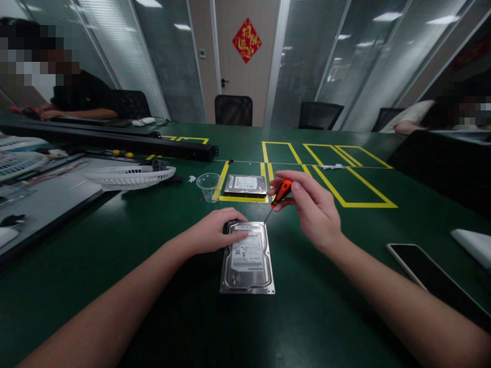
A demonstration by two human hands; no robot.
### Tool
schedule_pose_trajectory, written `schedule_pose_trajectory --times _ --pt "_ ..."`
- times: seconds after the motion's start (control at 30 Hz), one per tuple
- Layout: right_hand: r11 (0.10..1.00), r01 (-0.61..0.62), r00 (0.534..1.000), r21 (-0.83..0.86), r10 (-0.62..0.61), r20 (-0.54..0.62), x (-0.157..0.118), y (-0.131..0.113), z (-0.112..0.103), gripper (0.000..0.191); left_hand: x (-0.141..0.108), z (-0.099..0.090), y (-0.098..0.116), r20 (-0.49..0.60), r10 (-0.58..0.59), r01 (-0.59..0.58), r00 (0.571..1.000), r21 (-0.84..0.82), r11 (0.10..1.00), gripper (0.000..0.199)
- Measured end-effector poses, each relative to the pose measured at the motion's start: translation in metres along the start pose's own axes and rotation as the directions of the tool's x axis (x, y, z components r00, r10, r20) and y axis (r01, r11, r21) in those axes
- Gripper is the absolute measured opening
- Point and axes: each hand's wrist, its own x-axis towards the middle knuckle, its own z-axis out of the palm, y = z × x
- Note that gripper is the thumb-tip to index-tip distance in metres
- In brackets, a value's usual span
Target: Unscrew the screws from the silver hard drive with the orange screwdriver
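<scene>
A silver hard drive (249, 266) with a white label lies flat on the green table in front of me. My left hand (218, 230) grips its far left edge, thumb on the label and fingers round the far side, partly hidden. In my right hand (314, 209) is a red and black screwdriver (283, 191), held between thumb and fingers and tilted. Its tip meets the drive's far right corner; the screw there is too small to make out. Just beyond sits a second hard drive (245, 184) inside a yellow taped outline, beside a clear plastic cup (209, 186).
To the right lie a phone (433, 281) and a white object (471, 245). On the left are white fan-like grilles (130, 175), a grey panel (49, 204) and a long black bar (153, 143). Two people sit across the table, far left and far right.
</scene>
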Motion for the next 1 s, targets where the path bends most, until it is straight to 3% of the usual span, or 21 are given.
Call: schedule_pose_trajectory --times 0.57,0.83,1.0 --pt "0.988 0.078 0.996 -0.130 -0.083 -0.037 0.0009 -0.0071 0.0044 0.014 0.0005 0.0000 0.0015 0.002 -0.014 0.014 1.000 0.002 1.000 0.031" --pt "1.000 0.019 1.000 0.013 -0.018 -0.020 0.0001 -0.0048 -0.0003 0.023 0.0004 0.0002 0.0004 -0.005 0.000 0.000 1.000 -0.004 1.000 0.030" --pt "0.997 0.052 0.999 -0.058 -0.053 -0.004 0.0011 -0.0053 0.0007 0.021 0.0008 0.0006 -0.0004 0.001 -0.005 0.005 1.000 -0.004 1.000 0.030"
